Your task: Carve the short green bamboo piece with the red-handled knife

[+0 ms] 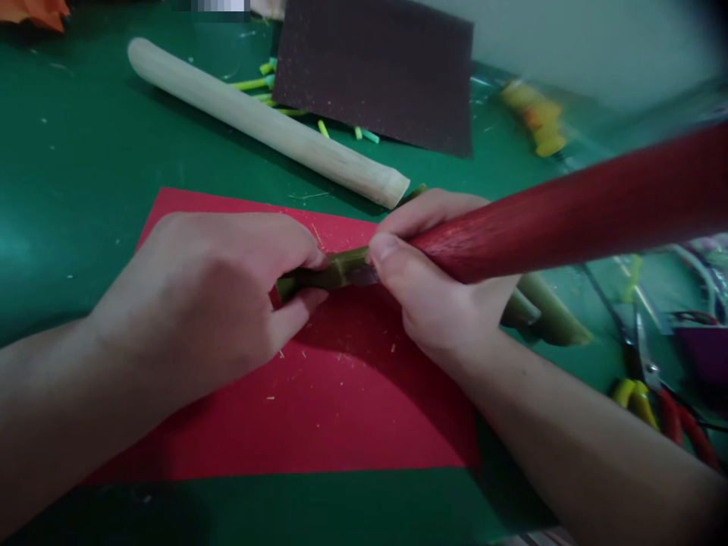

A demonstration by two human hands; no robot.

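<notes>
Between the thumb and fingers of my left hand is a short green bamboo piece with a ring-like node. It lies level just above a red sheet sprinkled with small pale shavings. My right hand is closed round the near end of a tool with a thick red wooden handle, which slants up to the right. A small greyish glint, like a blade, shows beside my right thumb against the bamboo; most of the tool's tip is hidden by my fingers.
A pale peeled stick lies behind the red sheet. Beyond it a dark brown sheet covers yellow-green sticks. To the right are a yellow-handled tool, a cut green stalk, and pliers or cutters with yellow and red handles.
</notes>
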